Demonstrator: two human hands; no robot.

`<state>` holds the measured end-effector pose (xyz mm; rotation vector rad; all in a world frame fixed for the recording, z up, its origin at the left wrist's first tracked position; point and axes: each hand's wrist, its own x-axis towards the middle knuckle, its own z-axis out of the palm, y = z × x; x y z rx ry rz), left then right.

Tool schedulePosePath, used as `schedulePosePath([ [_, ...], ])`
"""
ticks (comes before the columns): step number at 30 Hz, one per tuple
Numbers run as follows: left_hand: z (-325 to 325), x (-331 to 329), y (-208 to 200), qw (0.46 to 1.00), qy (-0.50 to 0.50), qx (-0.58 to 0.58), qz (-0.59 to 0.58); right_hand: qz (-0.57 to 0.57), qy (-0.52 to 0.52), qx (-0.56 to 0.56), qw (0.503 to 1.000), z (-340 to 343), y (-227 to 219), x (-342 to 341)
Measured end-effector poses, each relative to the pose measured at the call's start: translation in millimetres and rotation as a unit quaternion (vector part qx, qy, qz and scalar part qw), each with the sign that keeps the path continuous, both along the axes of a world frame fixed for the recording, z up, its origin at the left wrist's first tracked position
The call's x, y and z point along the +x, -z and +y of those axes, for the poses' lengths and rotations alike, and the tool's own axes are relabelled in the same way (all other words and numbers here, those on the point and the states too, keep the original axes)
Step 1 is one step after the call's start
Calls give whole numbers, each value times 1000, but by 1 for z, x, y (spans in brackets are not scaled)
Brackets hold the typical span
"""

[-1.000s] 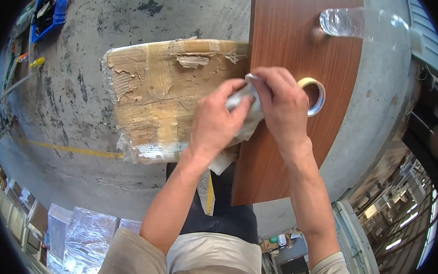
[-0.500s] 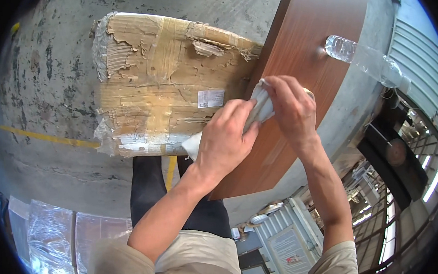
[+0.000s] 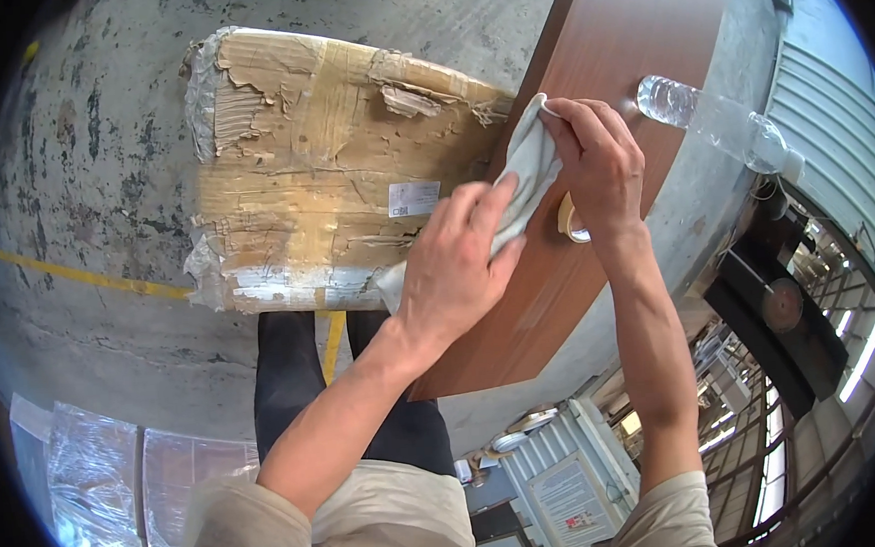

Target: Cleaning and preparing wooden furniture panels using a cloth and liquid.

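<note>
A crumpled white cloth (image 3: 531, 173) stretches between my hands along the left edge of a brown wood-grain tabletop (image 3: 559, 286). My right hand (image 3: 605, 168) pinches the cloth's far end, fingers bent over it. Nearer to me, my left hand (image 3: 457, 257) grips the cloth between thumb and fingers, and a loose end hangs out below that hand. Just left of my right wrist lies a roll of tape (image 3: 566, 219), partly hidden by the wrist. A clear plastic bottle (image 3: 714, 121) lies on its side at the tabletop's right edge.
A battered cardboard package (image 3: 301, 172) with torn layers, tape and a white label borders the tabletop on the left. Stained concrete floor (image 3: 81, 185) carries a yellow line. Film-wrapped boxes (image 3: 94, 475) stand at lower left. A machine with a round disc (image 3: 782, 305) is at right.
My right hand has moved up and away, drawing the cloth out longer between my hands. The tape roll now shows more beside my right wrist. My left hand stays about in place.
</note>
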<state>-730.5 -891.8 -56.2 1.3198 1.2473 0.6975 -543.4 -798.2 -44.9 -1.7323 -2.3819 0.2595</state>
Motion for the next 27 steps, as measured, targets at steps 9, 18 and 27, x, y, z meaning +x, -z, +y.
schedulePosePath([
  [9, 31, 9, 15, 990, -144, -1, 7, 316, 329, -165, 875, -68, 0, -23],
  [18, 37, 49, 29, 967, -180, -170, -64, 137, 236, -62, 960, -78, -23, -28],
  [27, 20, 61, 35, 940, -277, -191, -60, 79, 522, 48, 848, -167, 11, 70],
])
